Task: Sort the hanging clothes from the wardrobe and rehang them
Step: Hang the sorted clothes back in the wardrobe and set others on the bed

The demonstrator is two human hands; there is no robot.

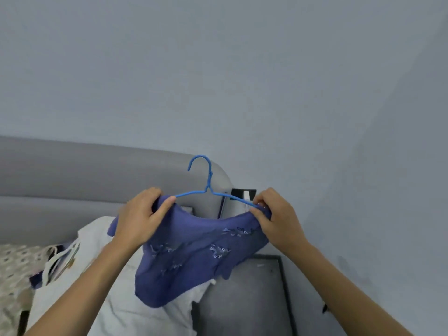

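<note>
- Head view: we see both hands raised in the middle of the scene, holding a blue-purple garment (194, 253) on a blue wire hanger (206, 187).
- Our left hand (141, 219) grips the garment's left shoulder, thumb curled over the fabric where the hanger's left arm goes into it.
- Our right hand (274, 219) pinches the garment's right shoulder against the hanger's right arm, fingers curled round both.
- The hanger's hook stands upright above the two hands, its opening facing left.
- The garment sags between the hands and hangs down toward us; pale embroidered marks run across its front.
- Below it lies a white cloth (126, 299) on the bed, with a patterned bed cover (14, 267) at the near left.
- A grey padded headboard (84, 175) runs along the far left side.
- A dark grey surface (242, 299) sits to the right of the bed, against the pale blue wall (242, 69).
</note>
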